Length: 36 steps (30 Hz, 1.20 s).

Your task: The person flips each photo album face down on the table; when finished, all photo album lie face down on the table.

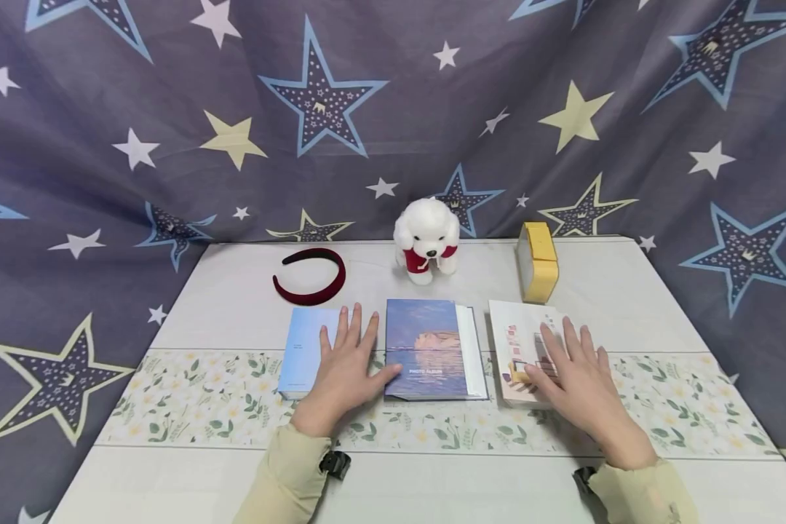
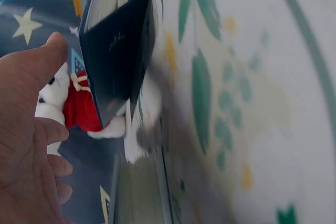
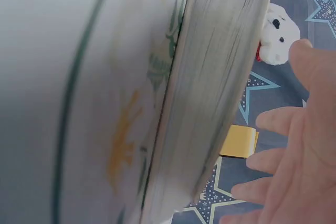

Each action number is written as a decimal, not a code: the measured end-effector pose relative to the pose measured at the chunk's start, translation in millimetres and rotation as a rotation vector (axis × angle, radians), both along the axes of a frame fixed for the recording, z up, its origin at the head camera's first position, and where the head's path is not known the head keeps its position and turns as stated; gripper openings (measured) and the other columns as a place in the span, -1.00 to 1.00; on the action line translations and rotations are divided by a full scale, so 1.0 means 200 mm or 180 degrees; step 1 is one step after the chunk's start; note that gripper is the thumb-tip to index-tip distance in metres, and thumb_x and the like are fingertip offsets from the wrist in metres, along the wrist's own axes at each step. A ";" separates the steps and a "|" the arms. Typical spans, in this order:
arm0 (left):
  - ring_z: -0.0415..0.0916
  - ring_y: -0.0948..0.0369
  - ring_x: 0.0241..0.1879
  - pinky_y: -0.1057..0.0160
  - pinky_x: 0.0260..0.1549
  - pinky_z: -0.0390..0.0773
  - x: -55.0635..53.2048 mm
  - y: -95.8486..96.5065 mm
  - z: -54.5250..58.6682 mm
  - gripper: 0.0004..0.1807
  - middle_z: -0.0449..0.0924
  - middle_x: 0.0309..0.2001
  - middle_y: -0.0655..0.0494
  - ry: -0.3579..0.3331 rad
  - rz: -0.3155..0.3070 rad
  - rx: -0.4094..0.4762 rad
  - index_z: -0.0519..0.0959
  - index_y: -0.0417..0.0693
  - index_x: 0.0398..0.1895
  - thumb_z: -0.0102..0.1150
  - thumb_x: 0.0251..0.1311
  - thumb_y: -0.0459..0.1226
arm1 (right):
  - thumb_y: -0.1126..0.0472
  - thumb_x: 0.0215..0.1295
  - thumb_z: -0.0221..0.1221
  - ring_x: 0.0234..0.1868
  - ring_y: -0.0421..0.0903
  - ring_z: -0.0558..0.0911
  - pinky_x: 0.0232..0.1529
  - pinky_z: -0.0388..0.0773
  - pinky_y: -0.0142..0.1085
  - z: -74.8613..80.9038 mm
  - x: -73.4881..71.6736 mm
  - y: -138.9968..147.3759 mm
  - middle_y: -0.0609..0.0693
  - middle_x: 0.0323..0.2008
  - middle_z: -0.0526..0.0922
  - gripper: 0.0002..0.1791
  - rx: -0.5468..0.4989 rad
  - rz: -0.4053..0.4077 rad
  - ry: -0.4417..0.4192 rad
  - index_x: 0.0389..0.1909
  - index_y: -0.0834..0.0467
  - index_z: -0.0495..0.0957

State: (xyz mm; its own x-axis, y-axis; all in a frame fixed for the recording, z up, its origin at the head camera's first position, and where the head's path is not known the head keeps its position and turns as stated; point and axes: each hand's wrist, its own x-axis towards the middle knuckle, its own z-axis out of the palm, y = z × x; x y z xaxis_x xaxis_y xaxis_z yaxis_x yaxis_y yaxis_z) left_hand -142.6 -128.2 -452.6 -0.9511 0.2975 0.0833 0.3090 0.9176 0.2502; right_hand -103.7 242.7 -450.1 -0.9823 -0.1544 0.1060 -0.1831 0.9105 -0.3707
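Observation:
My left hand [image 1: 343, 371] is spread with straight fingers over the right part of a light blue book [image 1: 301, 349]. Its thumb reaches across the left edge of a photo album [image 1: 426, 342] with a sea-and-cliff cover, which lies in the middle. In the left wrist view a dark blue album edge [image 2: 115, 51] shows beside the thumb. Over the right side of a white illustrated book [image 1: 507, 327], my right hand [image 1: 583, 386] has its fingers fanned out. The right wrist view shows that book's thick page edge [image 3: 205, 72] beside the hand. Neither hand grips anything.
Behind the books stand a white plush dog [image 1: 426, 225] in red and a yellow box-like item [image 1: 538, 262]. A dark red headband [image 1: 340, 280] lies at the back left. The white table [image 1: 170, 480] has a floral strip, and a starry grey cloth [image 1: 393, 131] hangs behind.

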 end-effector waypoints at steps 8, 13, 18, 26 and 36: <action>-0.55 -0.01 0.51 -0.31 0.34 -0.35 -0.01 0.10 0.01 0.02 -0.37 0.55 -0.10 -0.0068 -0.0235 0.0010 -0.03 -0.01 0.56 -0.04 0.21 0.35 | -0.21 0.43 -0.03 0.40 0.52 -0.08 0.22 -0.07 0.45 0.02 0.02 0.03 0.47 0.45 -0.12 -0.18 0.0008 -0.0004 -0.0101 0.50 0.23 0.07; -0.46 -0.09 0.51 -0.32 0.34 -0.29 -0.02 0.16 0.01 0.01 -0.26 0.54 -0.20 -0.0038 -0.0456 -0.0075 0.02 -0.05 0.55 -0.03 0.21 0.34 | -0.21 0.45 -0.05 0.37 0.54 0.00 0.22 0.03 0.41 0.03 0.04 0.05 0.53 0.42 -0.07 -0.19 -0.0013 -0.0065 -0.0200 0.48 0.27 0.10; -0.43 -0.18 0.50 -0.31 0.35 -0.28 -0.02 0.24 0.02 0.01 -0.23 0.53 -0.25 -0.0066 -0.0654 -0.0122 0.00 -0.08 0.55 -0.03 0.22 0.33 | -0.25 0.46 -0.12 0.34 0.56 0.05 0.20 0.07 0.41 0.05 0.05 0.06 0.59 0.39 -0.06 -0.16 -0.0133 -0.0202 -0.0466 0.48 0.29 0.07; -0.39 -0.21 0.49 -0.27 0.37 -0.26 -0.02 0.40 0.03 -0.03 -0.27 0.53 -0.26 -0.0085 -0.0967 -0.0244 -0.03 -0.06 0.56 -0.10 0.27 0.31 | -0.27 0.48 -0.20 0.33 0.58 0.04 0.19 0.04 0.44 0.06 0.06 0.08 0.58 0.39 -0.06 -0.16 -0.0305 -0.0297 -0.0810 0.49 0.31 0.05; -0.42 -0.16 0.50 -0.22 0.39 -0.22 0.02 0.60 0.03 -0.08 -0.37 0.55 -0.16 -0.0186 -0.1381 -0.0418 -0.06 0.03 0.57 -0.13 0.31 0.29 | -0.29 0.47 -0.21 0.40 0.49 -0.02 0.24 -0.03 0.41 0.06 0.07 0.11 0.53 0.41 -0.05 -0.14 -0.0545 -0.0412 -0.1016 0.48 0.32 0.06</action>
